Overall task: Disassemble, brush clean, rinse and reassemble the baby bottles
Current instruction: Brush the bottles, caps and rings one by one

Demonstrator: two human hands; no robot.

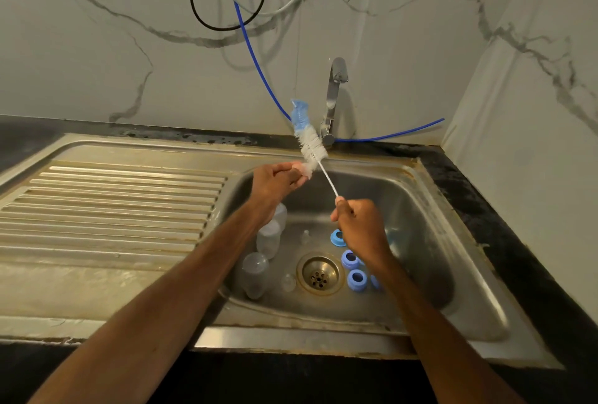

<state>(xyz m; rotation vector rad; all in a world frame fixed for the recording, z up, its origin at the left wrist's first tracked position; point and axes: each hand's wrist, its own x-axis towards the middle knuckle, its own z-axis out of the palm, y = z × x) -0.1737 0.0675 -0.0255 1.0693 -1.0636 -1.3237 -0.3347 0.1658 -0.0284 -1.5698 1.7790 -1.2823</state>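
Home kitchen, steel sink (420,177), tap (335,96), marble backsplash (97,47)

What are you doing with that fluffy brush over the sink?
A person is scrubbing baby bottle parts. The right hand grips the bottle brush by its wire handle, while the left hand pinches a small pale piece against the bristles. In the sink lie clear bottles and blue rings, taken apart.

Forearms (181,274) stretched forward, left grip (275,182) pinching a small piece (302,171), right grip (359,222) clenched round brush wire (328,182)
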